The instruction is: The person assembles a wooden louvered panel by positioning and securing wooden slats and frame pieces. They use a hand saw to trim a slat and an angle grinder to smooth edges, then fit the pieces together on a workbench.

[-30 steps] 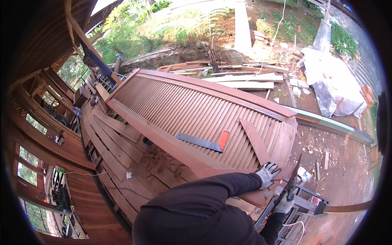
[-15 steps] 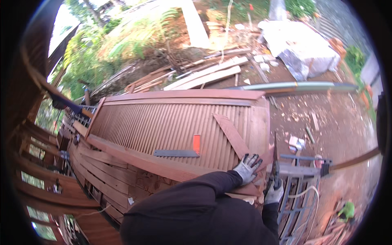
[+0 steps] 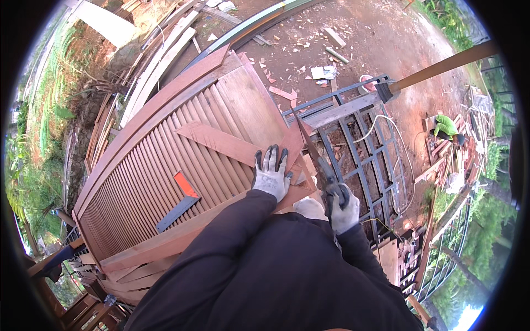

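Note:
My left hand (image 3: 271,174), in a grey-and-black glove, presses flat with spread fingers on a reddish wooden plank (image 3: 221,142) that lies across a slatted wooden roof panel (image 3: 143,182). To its right, my gloved right hand (image 3: 341,204) grips the handle of a hand saw (image 3: 312,149). The blade runs up and to the left along the plank's cut end, at the panel's edge. A try square (image 3: 179,199) with an orange stock lies on the slats left of my left hand.
A grey metal scaffold frame (image 3: 361,146) stands right beside the panel's edge, with bare ground and wood scraps (image 3: 326,60) far below. A person in a green top (image 3: 445,127) crouches at a wood pile at right. Long planks (image 3: 160,55) lie beyond the panel.
The view has swung right and down over the panel's edge. My left hand stays on the plank, and my right hand with the saw is now fully in view.

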`<state>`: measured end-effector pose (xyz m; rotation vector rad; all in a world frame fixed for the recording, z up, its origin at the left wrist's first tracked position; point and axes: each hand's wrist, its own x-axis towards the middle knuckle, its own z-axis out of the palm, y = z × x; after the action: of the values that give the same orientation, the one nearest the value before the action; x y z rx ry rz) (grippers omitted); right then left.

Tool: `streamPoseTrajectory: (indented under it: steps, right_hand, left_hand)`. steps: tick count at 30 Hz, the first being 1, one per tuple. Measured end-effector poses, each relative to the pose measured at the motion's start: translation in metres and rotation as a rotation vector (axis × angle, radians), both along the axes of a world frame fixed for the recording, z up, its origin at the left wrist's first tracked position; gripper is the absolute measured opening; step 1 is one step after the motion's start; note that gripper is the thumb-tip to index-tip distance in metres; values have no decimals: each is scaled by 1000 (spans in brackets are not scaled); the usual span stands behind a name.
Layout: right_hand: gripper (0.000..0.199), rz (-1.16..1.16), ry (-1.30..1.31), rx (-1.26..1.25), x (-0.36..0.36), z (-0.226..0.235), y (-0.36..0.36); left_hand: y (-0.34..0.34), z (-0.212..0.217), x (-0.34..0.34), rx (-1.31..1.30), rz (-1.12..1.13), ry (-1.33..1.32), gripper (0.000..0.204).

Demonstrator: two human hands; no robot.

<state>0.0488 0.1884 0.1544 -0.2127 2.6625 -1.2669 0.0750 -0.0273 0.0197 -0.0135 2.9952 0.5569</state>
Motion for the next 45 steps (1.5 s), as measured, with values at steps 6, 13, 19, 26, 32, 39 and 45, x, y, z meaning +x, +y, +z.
streamPoseTrajectory:
  steps: [6,13,19,26,32,39,45]
  right_hand:
    - [20,24,-57,0,-14,-22,-29]
    - [30,-44,-286,-324,6,-57,50]
    - [37,-95,4,24,-28,-63,-22]
    - [28,-131,-319,-347,13,-55,44]
    - [24,-96,-129,-79,-19,-25,-39]
    - [21,-12,-137,-265,-22,-44,-26]
    - [21,-77,-320,-166,-17,-17,-37]
  left_hand:
    - [-3,-9,7,-6,52,-4,73]
    - [4,-8,15,67,22,141,77]
    - [-1,1,7,-5,-14,122,77]
    - [9,-7,12,26,-31,150,75]
    - [0,2,6,-19,31,117,72]
    - [5,1,-3,75,77,32,82]
    - [0,10,-15,21,91,39,92]
